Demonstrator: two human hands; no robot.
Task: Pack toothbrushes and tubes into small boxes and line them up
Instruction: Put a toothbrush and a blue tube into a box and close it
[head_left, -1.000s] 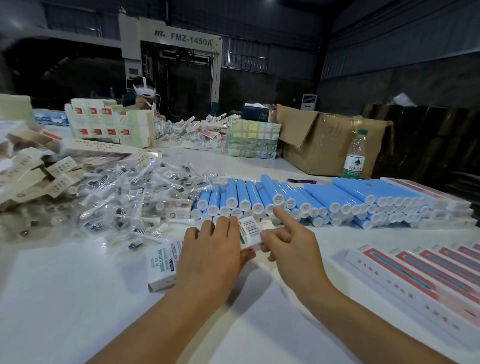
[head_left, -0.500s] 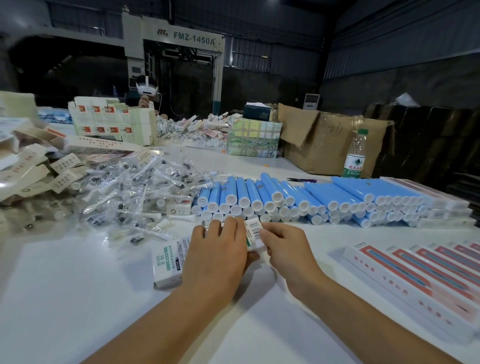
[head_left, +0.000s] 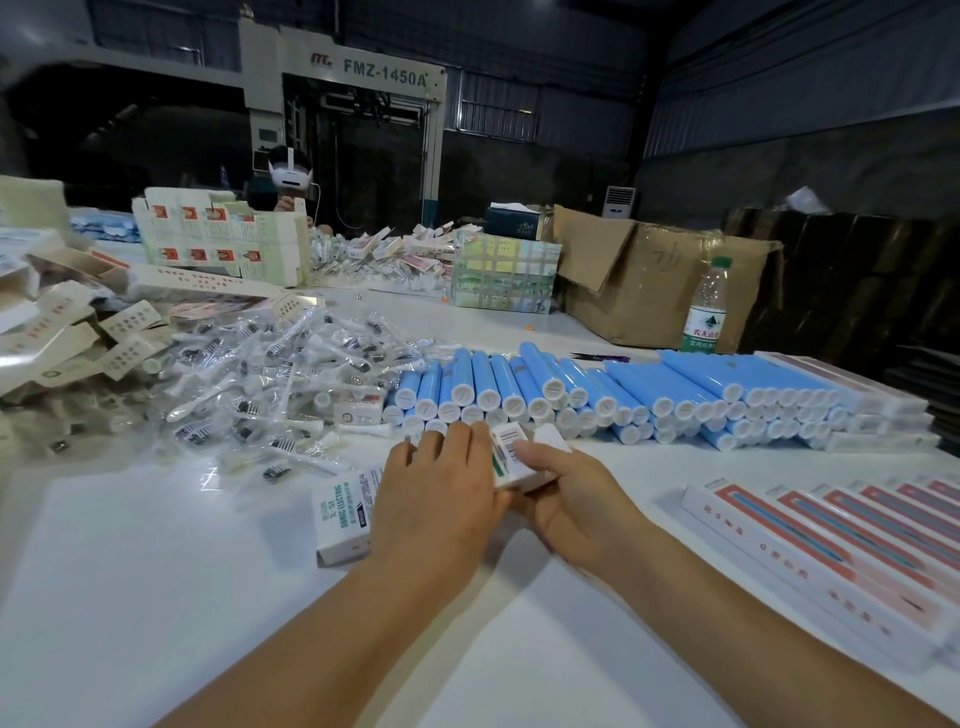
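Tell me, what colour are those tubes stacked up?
Light blue tubes with white end caps, clear in the head view.

I've got a cardboard carton (head_left: 649, 283) far right on the table (head_left: 130, 597), water bottle (head_left: 705, 306) just in front, FMZ-1450A machine (head_left: 358, 124) at back, person w/ white headset (head_left: 289, 179) opposite.
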